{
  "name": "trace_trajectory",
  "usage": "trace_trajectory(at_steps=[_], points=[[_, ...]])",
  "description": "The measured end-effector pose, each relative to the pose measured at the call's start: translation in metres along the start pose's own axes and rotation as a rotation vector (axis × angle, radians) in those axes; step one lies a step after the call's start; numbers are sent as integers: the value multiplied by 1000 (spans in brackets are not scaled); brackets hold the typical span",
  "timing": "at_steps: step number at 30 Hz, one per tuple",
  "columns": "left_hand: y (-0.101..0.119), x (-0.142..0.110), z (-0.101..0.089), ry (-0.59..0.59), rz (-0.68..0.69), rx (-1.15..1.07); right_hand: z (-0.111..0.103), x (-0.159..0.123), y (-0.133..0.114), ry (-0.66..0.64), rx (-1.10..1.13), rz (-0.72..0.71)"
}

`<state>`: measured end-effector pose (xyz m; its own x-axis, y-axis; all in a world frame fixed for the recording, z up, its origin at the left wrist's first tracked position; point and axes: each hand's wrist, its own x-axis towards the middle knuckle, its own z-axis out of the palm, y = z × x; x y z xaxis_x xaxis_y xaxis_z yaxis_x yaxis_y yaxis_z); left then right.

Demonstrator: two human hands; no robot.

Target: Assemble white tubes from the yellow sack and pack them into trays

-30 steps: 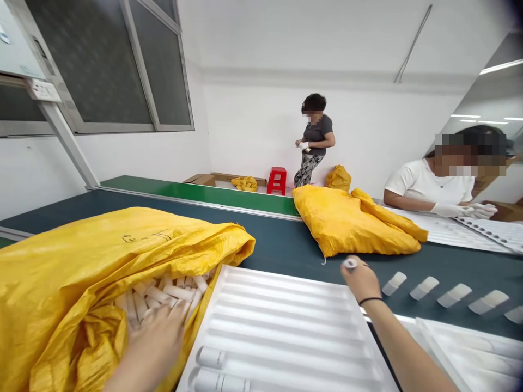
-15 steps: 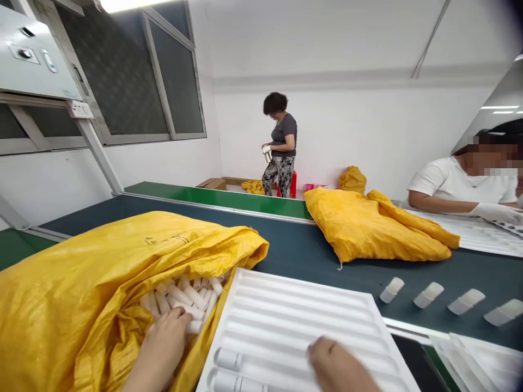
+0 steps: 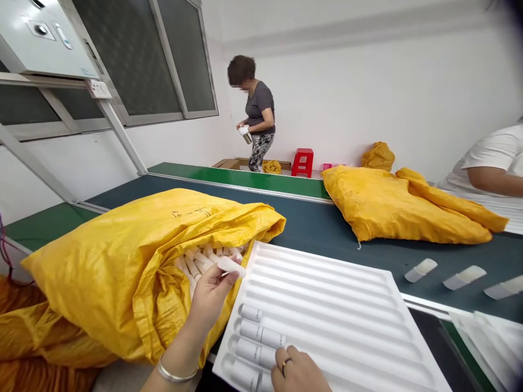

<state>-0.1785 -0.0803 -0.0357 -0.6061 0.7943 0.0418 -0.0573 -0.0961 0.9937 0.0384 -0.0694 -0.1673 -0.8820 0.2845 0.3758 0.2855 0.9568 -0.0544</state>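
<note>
My left hand, a bangle on its wrist, pinches a small white tube between thumb and fingers. It is held at the mouth of a large yellow woven bag, where many more white tubes show. Beside the bag lies a white grooved tray with printed white tubes in its near-left grooves. My right hand, with a ring, rests over those lower grooves, fingers curled at the ends of the laid tubes. Its fingertips are hidden, so I cannot tell whether it grips one.
A second yellow bag lies across the dark belt. Several tubes stand in a line at the right. Clear plastic sheets lie at lower right. One person stands beyond the belt, another is at far right.
My left hand has come up out of the bag with a tube. My right hand has moved left across the tray to the laid tubes. The view has shifted; the standing person has moved left.
</note>
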Motion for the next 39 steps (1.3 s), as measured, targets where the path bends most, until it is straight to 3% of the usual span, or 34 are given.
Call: trace_trajectory(at_steps=[4, 7, 9, 13, 17, 21, 28, 31, 36, 39], points=[[7, -7, 17, 47, -257, -529, -62, 18, 16, -7, 319, 200], [12, -17, 34, 25, -401, -655, -110, 34, 39, 80, 692, 424], [12, -23, 45, -18, -436, -648, -129, 42, 57, 202, 829, 483], [7, -30, 56, -158, -307, -374, -147, 46, 85, 378, 763, 372], [19, -28, 54, -380, -41, 221, -164, 41, 99, 302, 577, 130], [38, -29, 57, -620, 146, 508, -170, 39, 101, 257, 534, 86], [36, -31, 61, -593, 466, 644, -164, 37, 105, 252, 569, 142], [35, -31, 63, -611, 473, 634, -166, 37, 105, 241, 583, 96], [31, -36, 74, -594, 368, 575, -164, 35, 99, 287, 575, 70], [21, -39, 83, -645, 250, 597, -150, 33, 103, 203, 458, 46]])
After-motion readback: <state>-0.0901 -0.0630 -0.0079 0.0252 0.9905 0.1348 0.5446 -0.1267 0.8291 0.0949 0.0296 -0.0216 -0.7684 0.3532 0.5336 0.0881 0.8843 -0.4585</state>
